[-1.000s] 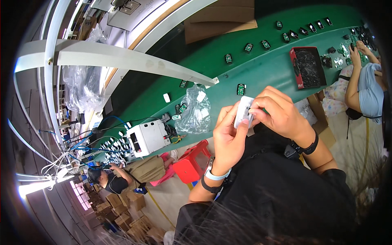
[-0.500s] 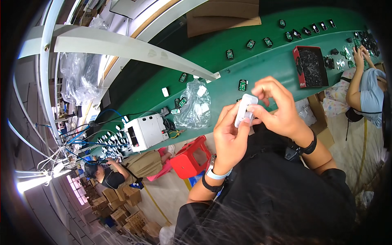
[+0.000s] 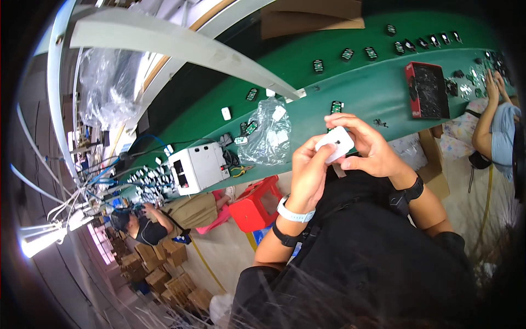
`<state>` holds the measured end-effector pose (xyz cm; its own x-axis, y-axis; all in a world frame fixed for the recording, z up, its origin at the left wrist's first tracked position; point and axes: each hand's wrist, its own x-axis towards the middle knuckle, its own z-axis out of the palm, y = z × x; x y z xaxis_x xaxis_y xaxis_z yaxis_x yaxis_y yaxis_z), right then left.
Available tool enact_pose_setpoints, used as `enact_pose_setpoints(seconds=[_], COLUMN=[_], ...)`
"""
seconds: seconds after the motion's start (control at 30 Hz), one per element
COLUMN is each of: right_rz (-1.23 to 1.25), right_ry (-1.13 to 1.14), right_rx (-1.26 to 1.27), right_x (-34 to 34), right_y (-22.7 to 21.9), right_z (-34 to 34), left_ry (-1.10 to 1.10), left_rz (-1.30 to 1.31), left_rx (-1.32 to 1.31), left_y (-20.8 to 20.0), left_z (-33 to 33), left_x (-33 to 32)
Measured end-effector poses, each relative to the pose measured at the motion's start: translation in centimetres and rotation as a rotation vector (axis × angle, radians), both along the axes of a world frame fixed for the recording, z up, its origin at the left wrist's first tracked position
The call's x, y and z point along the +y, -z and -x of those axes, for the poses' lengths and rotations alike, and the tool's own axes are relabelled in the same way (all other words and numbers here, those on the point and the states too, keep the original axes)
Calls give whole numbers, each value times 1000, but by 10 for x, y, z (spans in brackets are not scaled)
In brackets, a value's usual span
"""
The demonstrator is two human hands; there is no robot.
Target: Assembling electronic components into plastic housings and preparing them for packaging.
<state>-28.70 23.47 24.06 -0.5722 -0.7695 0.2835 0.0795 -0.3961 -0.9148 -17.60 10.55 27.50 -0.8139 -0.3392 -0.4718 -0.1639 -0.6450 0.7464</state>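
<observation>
A white plastic housing (image 3: 341, 139) with rounded corners and a small dark spot on its face is held up between my two hands. My left hand (image 3: 310, 170) grips its near left side, thumb pressed on the face. My right hand (image 3: 372, 145) curls around the far and right sides, fingertips along its edge and thumb below. Just beyond my fingers, a black piece with a green circuit board (image 3: 337, 105) lies on the green table. To the left is a clear plastic bag (image 3: 262, 147) with several white pieces on or in it.
Several circuit-board pieces (image 3: 371, 53) line the green surface (image 3: 307, 109) at the back. A red box of small dark parts (image 3: 411, 90) stands right. Left are a white machine (image 3: 201, 167), pliers (image 3: 241, 171) and a red stool (image 3: 253, 207). Co-workers sit at both ends.
The white housing has been turned from edge-on so its flat face now shows. My right fingers have closed in around it. The whole view has shifted slightly.
</observation>
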Motion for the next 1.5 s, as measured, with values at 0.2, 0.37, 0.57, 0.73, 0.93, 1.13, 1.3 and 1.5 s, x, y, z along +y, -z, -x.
enact_pose_setpoints(seconds=[0.2, 0.37, 0.57, 0.73, 0.93, 1.13, 1.3, 1.5], right_rz=[-91, -69, -122, -171, -145, -87, 40, 230], right_ry=[-133, 31, 133, 268, 177, 85, -148, -531], right_rx=[-490, -554, -541, -596, -626, -707, -802, -799], right_x=[-9, -2, 1, 4, -23, -33, -41, -79], right_y=[54, 65, 53, 52, 41, 36, 39, 6], right_z=[-10, 4, 5, -11, -16, -9, -3, -15], left_ry=[54, 221, -130, 136, -130, -528, -329, -10], left_rz=[-263, 429, 1496, 1294, 1259, 1042, 880, 1201], left_rx=[-48, -293, -924, -1234, -1036, -339, 14, 210], left_y=[31, 148, 316, 350, 345, 278, 144, 30], left_z=[-3, -32, -125, -110, -117, -137, -105, -69], left_x=[-25, -115, -331, -350, -340, -299, -200, -95])
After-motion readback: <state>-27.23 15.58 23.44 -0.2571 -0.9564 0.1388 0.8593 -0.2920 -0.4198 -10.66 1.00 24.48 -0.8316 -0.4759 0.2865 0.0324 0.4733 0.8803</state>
